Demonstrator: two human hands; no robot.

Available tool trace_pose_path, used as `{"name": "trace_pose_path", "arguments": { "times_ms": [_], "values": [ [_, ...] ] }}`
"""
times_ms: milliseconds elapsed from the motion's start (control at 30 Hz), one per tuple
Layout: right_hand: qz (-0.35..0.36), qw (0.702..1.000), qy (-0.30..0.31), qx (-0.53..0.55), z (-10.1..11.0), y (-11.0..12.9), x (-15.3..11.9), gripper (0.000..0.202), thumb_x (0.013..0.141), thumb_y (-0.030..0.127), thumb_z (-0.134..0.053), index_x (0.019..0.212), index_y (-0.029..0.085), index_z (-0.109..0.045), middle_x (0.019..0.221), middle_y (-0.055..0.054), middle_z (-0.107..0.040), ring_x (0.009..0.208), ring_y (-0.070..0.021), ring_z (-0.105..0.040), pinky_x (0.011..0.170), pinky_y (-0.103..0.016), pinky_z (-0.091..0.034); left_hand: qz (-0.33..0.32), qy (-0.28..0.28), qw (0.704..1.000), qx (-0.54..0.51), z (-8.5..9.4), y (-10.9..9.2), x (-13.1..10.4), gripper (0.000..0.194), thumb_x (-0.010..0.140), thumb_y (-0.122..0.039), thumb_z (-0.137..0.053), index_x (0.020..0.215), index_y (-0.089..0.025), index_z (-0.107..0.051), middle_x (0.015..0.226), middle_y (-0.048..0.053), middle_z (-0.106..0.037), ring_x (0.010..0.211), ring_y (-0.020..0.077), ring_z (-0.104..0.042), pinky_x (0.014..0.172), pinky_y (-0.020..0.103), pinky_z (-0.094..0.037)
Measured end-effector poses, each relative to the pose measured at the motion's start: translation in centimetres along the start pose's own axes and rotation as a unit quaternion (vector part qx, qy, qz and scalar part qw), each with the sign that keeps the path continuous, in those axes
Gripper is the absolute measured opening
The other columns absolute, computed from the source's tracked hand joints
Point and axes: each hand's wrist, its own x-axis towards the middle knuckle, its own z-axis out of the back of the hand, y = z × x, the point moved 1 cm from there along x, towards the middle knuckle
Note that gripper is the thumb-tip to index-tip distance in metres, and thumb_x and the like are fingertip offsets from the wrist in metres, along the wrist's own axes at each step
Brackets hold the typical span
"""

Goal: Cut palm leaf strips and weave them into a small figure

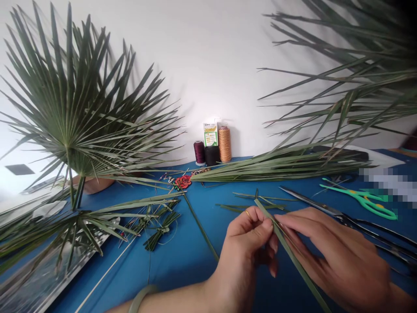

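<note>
A long green palm leaf strip [292,256] slants from the middle of the view down to the bottom edge. My left hand [249,243] pinches it near its upper end between thumb and bent fingers. Beside it, my right hand [335,252] lies along the strip with its fingertips closed at the same spot, close to the left thumb. Its palm side and thumb are hidden. Just beyond the hands, several short cut leaf strips [247,208] lie on the blue table [192,252].
Large scissors [325,208] and green-handled scissors [365,200] lie at right. Fan palm leaves [68,108] stand at left; a leaf bundle [254,168] crosses the back. Thread spools [224,145] stand by the wall. A red rose patch [183,181] and a tied leaf piece [161,230] lie left of centre.
</note>
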Motion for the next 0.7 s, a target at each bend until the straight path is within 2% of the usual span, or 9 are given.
{"name": "trace_pose_path", "arguments": {
  "times_ms": [133,333,533,700],
  "values": [
    [0.021,0.999,-0.027,-0.029,0.1,-0.12,0.29,0.01,0.083,0.008,-0.057,0.09,0.015,-0.059,0.073,-0.001,-0.066,0.064,-0.0101,-0.063,0.063,-0.019,-0.044,0.005,-0.005,1.0,0.003,0.06,0.09,-0.1,0.016,0.081,-0.021,-0.052,0.068,-0.012,-0.048,0.054,-0.003,-0.044,0.045,0.0046,-0.037,0.04,0.015,-0.032],
    [0.015,0.998,-0.038,-0.046,0.39,0.15,0.61,0.008,0.085,0.013,-0.052,0.085,0.018,-0.059,0.069,0.0,-0.066,0.058,-0.0113,-0.064,0.059,-0.02,-0.045,0.006,-0.004,1.0,-0.005,0.14,0.31,-0.01,0.017,0.08,-0.023,-0.053,0.067,-0.013,-0.048,0.053,-0.002,-0.046,0.043,0.0046,-0.038,0.039,0.014,-0.032],
    [-0.02,1.0,0.003,0.0,0.37,0.41,0.7,0.01,0.082,0.01,-0.055,0.086,0.019,-0.057,0.065,0.002,-0.064,0.057,-0.0108,-0.062,0.055,-0.02,-0.045,0.017,-0.008,1.0,-0.025,-0.06,0.41,0.05,0.017,0.079,-0.021,-0.051,0.064,-0.014,-0.046,0.052,-0.002,-0.044,0.041,0.0052,-0.037,0.036,0.014,-0.033],
    [-0.033,0.999,0.007,-0.006,0.2,0.19,0.42,0.01,0.083,0.011,-0.054,0.087,0.02,-0.057,0.067,0.001,-0.064,0.059,-0.0112,-0.063,0.056,-0.021,-0.046,0.02,-0.005,0.999,-0.028,-0.11,0.4,-0.02,0.018,0.08,-0.018,-0.049,0.063,-0.014,-0.046,0.052,-0.002,-0.044,0.041,0.0052,-0.038,0.036,0.014,-0.035]
  ]
}}
